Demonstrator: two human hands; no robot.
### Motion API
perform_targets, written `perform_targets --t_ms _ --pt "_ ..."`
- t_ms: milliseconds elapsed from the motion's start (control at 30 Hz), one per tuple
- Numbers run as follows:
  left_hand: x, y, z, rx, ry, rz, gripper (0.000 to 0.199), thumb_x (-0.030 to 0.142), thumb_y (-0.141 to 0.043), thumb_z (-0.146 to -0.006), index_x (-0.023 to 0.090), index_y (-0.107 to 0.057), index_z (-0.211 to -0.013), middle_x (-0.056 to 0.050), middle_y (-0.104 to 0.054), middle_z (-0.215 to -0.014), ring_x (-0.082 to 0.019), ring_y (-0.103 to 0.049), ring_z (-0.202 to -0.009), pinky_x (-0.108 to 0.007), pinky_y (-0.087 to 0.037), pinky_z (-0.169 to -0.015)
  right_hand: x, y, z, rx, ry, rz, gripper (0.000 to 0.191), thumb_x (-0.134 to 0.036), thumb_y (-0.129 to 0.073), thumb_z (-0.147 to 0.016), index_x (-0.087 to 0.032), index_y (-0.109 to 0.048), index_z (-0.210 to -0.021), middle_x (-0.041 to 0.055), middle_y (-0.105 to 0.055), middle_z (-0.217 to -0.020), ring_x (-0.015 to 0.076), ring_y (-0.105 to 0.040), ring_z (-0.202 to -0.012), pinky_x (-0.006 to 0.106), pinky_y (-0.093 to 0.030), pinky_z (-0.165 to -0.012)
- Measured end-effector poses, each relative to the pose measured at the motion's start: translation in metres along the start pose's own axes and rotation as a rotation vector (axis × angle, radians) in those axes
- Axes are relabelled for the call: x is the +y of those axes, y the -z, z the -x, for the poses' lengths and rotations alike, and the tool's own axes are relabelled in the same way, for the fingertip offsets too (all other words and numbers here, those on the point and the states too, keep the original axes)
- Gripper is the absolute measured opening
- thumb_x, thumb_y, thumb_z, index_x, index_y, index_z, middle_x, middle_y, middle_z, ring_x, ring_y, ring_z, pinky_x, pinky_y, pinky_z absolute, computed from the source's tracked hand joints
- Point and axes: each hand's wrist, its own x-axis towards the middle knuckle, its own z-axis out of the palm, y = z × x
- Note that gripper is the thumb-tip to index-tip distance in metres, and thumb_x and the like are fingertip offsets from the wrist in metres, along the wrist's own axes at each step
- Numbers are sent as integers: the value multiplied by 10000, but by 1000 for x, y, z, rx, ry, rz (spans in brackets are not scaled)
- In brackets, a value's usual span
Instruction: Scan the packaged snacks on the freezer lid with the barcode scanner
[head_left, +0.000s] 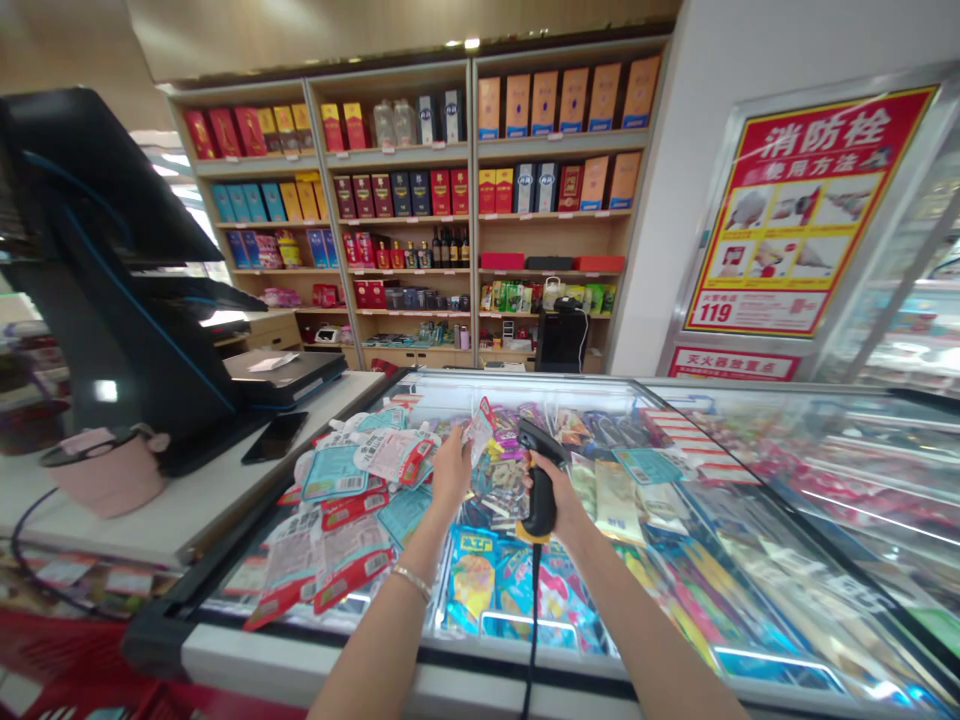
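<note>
Over the glass top of a freezer (570,665), my left hand (452,470) pinches a small red and white packet (480,430) that stands up from its fingers. My right hand (559,490) is wrapped round the grip of a black and yellow barcode scanner (541,500), its head pointing left toward the packet. The scanner's cable hangs down toward me. Left of my left hand, a loose heap of red, white and teal pouches (334,470) lies on the glass. One teal pouch (649,465) lies apart, right of the scanner.
A counter (180,500) at the left bears a black monitor stand (97,250), a pink pot (109,475) and a phone (275,437). Shelves (474,150) of boxes and bottles stand behind. A red basket (60,650) is at the lower left.
</note>
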Motion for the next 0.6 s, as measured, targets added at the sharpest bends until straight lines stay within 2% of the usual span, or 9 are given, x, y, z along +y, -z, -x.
perform_targets --t_ms 100,167,300,367,400,467,533,600 --pt "-1 11 -3 63 34 38 126 260 -439 -898 181 -506 -968 -66 -652 -828 -225 -627 -832 -269 -391 -676 -1 0 0 1 6 -11 108 -230 -697 -715 -167 -617 -752 -36 -597 -605 53 -501 -405 143 -420 -351" --pt "-4 24 -6 178 66 88 149 274 -436 -898 181 -500 -994 -75 -654 -871 -227 -628 -848 -281 -413 -696 -1 0 0 -3 14 5 119 -237 -701 -715 -165 -616 -757 -32 -605 -620 50 -503 -407 139 -422 -354" --pt "-18 51 -12 494 97 144 301 240 -426 -885 173 -440 -1177 -115 -599 -1135 -214 -582 -1038 -313 -439 -848 1 3 -1 -11 -5 62 131 -274 -667 -755 -153 -616 -756 -37 -559 -540 51 -479 -375 139 -410 -348" --pt "-26 57 -13 594 124 47 395 186 -420 -863 145 -410 -1255 -151 -499 -1295 -225 -494 -1187 -355 -404 -953 3 5 -2 -29 -22 83 138 -287 -659 -763 -157 -615 -753 -37 -548 -516 56 -473 -367 143 -407 -347" --pt "-30 58 -13 608 148 -39 418 172 -423 -852 129 -421 -1267 -169 -437 -1362 -248 -435 -1250 -396 -369 -1001 4 6 -3 -39 -24 90 134 -287 -663 -758 -162 -615 -754 -33 -562 -532 58 -479 -373 146 -412 -351" --pt "-38 54 -12 533 191 -228 388 175 -434 -841 114 -505 -1217 -182 -378 -1422 -309 -340 -1318 -501 -272 -1062 7 8 -5 -43 -35 108 116 -265 -678 -740 -168 -617 -756 -22 -602 -590 60 -493 -388 151 -423 -358" --pt "-43 48 -11 356 205 -352 318 200 -441 -842 128 -600 -1107 -169 -453 -1379 -351 -313 -1325 -578 -197 -1069 10 9 -6 -24 -61 139 97 -236 -683 -729 -167 -618 -752 -15 -624 -632 60 -503 -397 154 -429 -359" --pt "-45 43 -10 208 197 -397 296 209 -434 -843 142 -641 -1043 -164 -539 -1298 -357 -336 -1309 -597 -187 -1057 12 11 -6 -8 -93 170 84 -221 -678 -730 -163 -618 -747 -12 -627 -633 63 -508 -400 157 -432 -359"
